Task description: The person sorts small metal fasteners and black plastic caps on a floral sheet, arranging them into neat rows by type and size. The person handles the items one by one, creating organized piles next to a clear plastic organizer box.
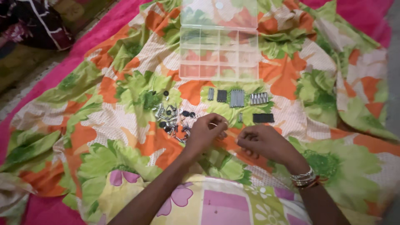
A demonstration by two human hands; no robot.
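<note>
My left hand point(206, 129) hovers just right of a loose heap of small screws, bolts and black washers point(170, 114) on a flowered cloth, its fingertips pinched on a small silver piece. My right hand point(261, 141), bangles at the wrist, rests beside it with fingers curled; what they hold is hidden. Beyond both hands lie sorted rows: short dark screws point(222, 96), long grey nails point(236, 98), silver bolts point(258, 98) and a block of black screws point(263, 118). A clear plastic compartment box point(218, 53) stands open farther back, its cells showing only cloth.
The orange, green and white flowered cloth point(104, 125) covers a pink sheet point(96, 33). A dark patterned garment point(37, 23) lies at the top left on the floor. My lap, in patchwork floral fabric point(225, 204), fills the bottom edge.
</note>
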